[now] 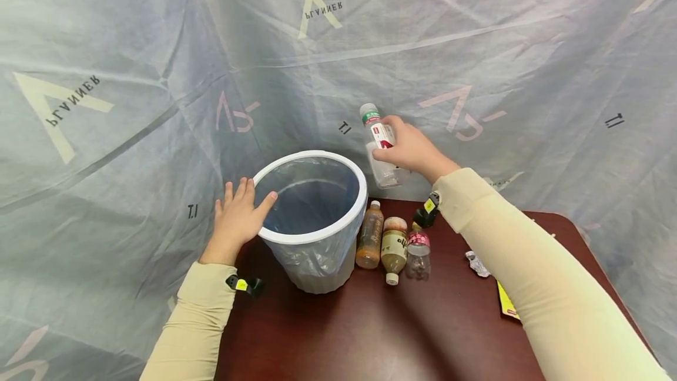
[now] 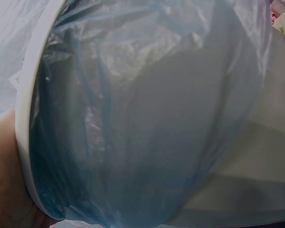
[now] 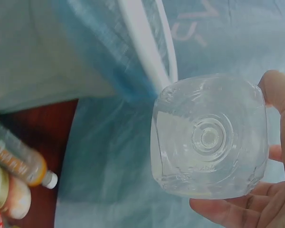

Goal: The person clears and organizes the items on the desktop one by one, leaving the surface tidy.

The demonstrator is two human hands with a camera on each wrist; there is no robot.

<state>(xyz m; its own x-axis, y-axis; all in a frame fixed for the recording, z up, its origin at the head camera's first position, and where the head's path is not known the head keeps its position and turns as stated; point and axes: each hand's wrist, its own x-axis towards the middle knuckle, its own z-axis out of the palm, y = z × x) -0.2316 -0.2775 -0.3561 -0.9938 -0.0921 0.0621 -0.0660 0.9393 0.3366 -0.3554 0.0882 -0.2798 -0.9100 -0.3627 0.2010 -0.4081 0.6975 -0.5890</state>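
My right hand (image 1: 409, 149) grips a clear plastic bottle (image 1: 388, 172) around its labelled middle, cap up and tilted. It is held above the table, just right of the bin's rim. The right wrist view looks onto the bottle's square clear base (image 3: 209, 137), with fingers on either side. A white-rimmed bin (image 1: 317, 281) with a bluish plastic liner stands on the table. Against the left of its rim rests my left hand (image 1: 238, 216), fingers spread and fairly straight, thumb over the edge. In the left wrist view, the lined bin wall (image 2: 147, 118) fills most of the picture.
Right of the bin are an orange-tinted bottle (image 1: 369, 240), an upside-down bottle with a cream label (image 1: 394, 246) and a pink-labelled bottle (image 1: 418, 251). Crumpled foil (image 1: 478, 264) and a yellow packet (image 1: 506, 298) lie near my right sleeve. Printed grey sheeting (image 1: 296, 87) hangs behind the table.
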